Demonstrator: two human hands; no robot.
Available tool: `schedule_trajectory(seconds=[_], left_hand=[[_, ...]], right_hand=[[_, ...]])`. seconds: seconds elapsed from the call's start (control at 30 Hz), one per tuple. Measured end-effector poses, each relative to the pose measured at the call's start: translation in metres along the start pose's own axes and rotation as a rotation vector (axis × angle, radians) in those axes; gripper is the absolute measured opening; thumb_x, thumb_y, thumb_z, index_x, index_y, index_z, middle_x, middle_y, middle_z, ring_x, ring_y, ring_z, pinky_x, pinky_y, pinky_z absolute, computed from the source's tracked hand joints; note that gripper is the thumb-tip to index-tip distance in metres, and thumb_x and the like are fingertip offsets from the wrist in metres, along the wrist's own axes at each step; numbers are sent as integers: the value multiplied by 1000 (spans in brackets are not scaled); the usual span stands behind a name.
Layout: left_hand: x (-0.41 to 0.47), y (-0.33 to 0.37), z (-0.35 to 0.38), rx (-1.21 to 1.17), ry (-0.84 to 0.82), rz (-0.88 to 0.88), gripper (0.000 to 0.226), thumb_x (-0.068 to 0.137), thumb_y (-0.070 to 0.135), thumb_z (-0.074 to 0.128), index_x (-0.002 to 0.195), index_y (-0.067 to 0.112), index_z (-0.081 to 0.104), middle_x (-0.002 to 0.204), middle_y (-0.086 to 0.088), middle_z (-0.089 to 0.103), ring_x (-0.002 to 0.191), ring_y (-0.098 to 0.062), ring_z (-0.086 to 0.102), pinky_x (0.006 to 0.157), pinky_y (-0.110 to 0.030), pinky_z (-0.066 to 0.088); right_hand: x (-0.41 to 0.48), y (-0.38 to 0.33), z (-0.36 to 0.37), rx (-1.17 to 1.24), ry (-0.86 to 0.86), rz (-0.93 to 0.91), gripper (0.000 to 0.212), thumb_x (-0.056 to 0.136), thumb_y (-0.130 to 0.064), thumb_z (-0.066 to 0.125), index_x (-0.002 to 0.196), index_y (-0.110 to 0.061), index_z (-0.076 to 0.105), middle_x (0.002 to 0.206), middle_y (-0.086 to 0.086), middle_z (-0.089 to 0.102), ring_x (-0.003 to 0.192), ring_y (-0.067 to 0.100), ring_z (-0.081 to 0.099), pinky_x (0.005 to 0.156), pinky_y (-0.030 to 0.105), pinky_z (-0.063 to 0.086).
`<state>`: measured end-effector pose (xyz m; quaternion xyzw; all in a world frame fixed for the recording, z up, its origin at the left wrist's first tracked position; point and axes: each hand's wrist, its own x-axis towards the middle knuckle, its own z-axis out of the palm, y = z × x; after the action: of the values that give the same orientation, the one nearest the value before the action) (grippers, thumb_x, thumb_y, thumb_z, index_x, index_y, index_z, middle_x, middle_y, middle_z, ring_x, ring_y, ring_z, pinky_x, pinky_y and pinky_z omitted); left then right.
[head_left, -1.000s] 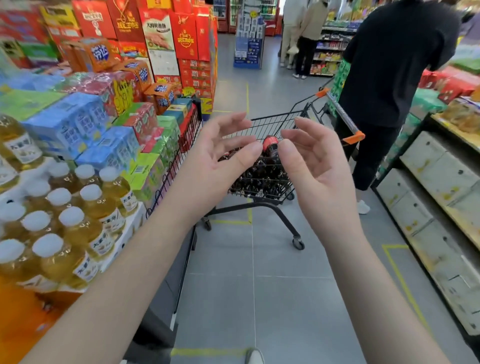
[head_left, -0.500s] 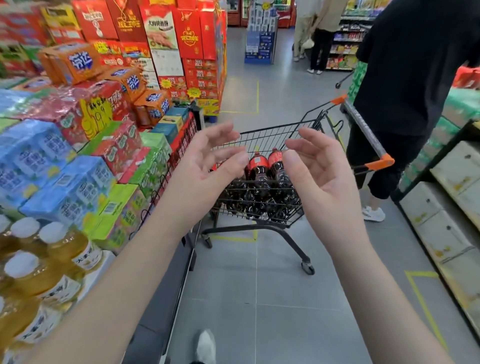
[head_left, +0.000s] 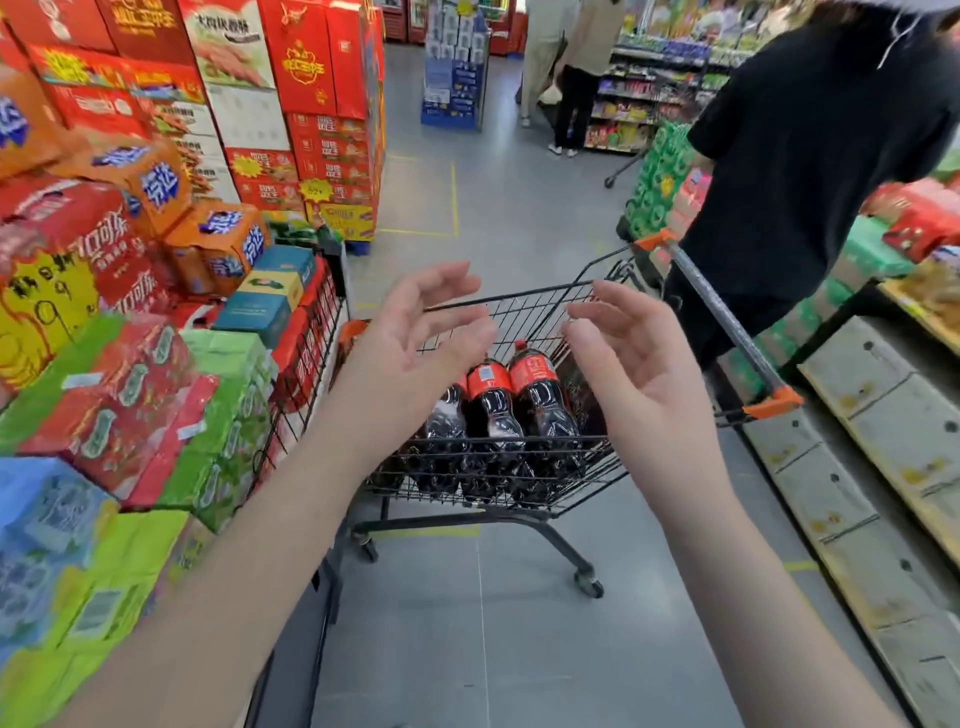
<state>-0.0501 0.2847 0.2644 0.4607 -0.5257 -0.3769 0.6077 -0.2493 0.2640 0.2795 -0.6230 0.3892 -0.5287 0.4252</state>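
A black wire shopping cart (head_left: 524, 312) with an orange-tipped handle (head_left: 719, 317) stands in the aisle ahead of me. Several dark cola bottles (head_left: 493, 410) with red labels and caps lie inside it. My left hand (head_left: 410, 353) and my right hand (head_left: 628, 364) are raised in front of the cart, palms facing each other, fingers loosely spread. Neither hand holds or touches anything. The hands hide part of the cart's basket.
Stacked drink cartons (head_left: 124, 395) fill a wire-fronted display on the left. A person in black (head_left: 810, 150) stands right behind the cart's handle. Low shelving (head_left: 883, 415) lines the right side. Two more people (head_left: 566, 78) stand far down the grey aisle.
I have moved forward along the aisle, so the cart and its bottles are closer and larger. The yellow bottles on the left have dropped out of view. Both hands keep their raised pose.
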Motion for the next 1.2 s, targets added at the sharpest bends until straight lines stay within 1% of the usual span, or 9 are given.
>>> schedule_trajectory(seconds=[0.1, 0.27, 0.43, 0.67, 0.8, 0.9, 0.97, 1.03, 1.2], left_hand=[[27, -14, -7, -10, -19, -18, 59, 92, 32, 69, 146, 19, 49, 143, 6, 61, 127, -9, 65, 104, -42, 59], [66, -40, -11, -19, -32, -81, 56, 93, 35, 75, 143, 25, 51, 141, 8, 62, 129, -8, 64, 106, -48, 57], [108, -68, -11, 12, 4, -116, 60, 94, 32, 75, 147, 20, 50, 143, 4, 61, 127, -9, 65, 104, -40, 58], [189, -104, -3, 88, 77, -153, 59, 90, 32, 69, 145, 21, 51, 142, 4, 61, 123, -6, 66, 101, -37, 59], [227, -122, 2, 77, 150, -189, 67, 80, 47, 74, 140, 26, 53, 141, 4, 62, 125, -11, 67, 99, -39, 60], [242, -138, -1, 64, 203, -215, 58, 84, 43, 74, 137, 27, 55, 140, 3, 62, 124, -12, 68, 96, -36, 61], [247, -149, -7, 68, 233, -253, 53, 87, 37, 73, 136, 28, 56, 137, 5, 64, 123, -12, 68, 98, -39, 61], [251, -161, -13, 53, 273, -299, 58, 84, 40, 76, 137, 26, 58, 136, 5, 66, 123, -13, 68, 99, -42, 60], [253, -189, -27, -14, 306, -453, 57, 81, 44, 80, 132, 28, 61, 135, 4, 67, 123, -15, 69, 96, -42, 62]], right_hand=[[23, 12, 11, 1, 12, 28, 47, 94, -35, 69, 136, -19, 58, 128, 1, 71, 117, 4, 68, 91, 16, 53], [62, 38, 22, 4, 26, 65, 49, 91, -37, 69, 136, -21, 59, 125, -3, 71, 115, 2, 69, 92, 15, 52], [116, 76, 28, 43, -7, 104, 46, 94, -34, 69, 137, -20, 60, 126, -1, 71, 118, 6, 68, 95, 19, 53], [207, 133, 29, 121, -102, 130, 51, 89, -41, 70, 136, -24, 60, 124, -7, 73, 118, 6, 68, 94, 19, 52], [250, 161, 29, 169, -160, 176, 44, 93, -32, 71, 135, -23, 61, 124, -3, 74, 118, 8, 69, 92, 16, 52], [276, 180, 33, 152, -235, 222, 41, 95, -31, 71, 135, -26, 61, 125, -4, 73, 119, 10, 69, 92, 18, 53], [289, 188, 38, 149, -254, 247, 45, 92, -38, 70, 135, -26, 61, 125, -4, 73, 118, 11, 70, 92, 21, 55], [302, 198, 45, 135, -262, 272, 45, 92, -41, 70, 134, -26, 62, 124, -5, 74, 116, 11, 70, 94, 25, 56], [321, 220, 69, 121, -295, 348, 34, 100, -32, 70, 132, -29, 62, 123, -7, 74, 116, 9, 70, 97, 24, 56]])
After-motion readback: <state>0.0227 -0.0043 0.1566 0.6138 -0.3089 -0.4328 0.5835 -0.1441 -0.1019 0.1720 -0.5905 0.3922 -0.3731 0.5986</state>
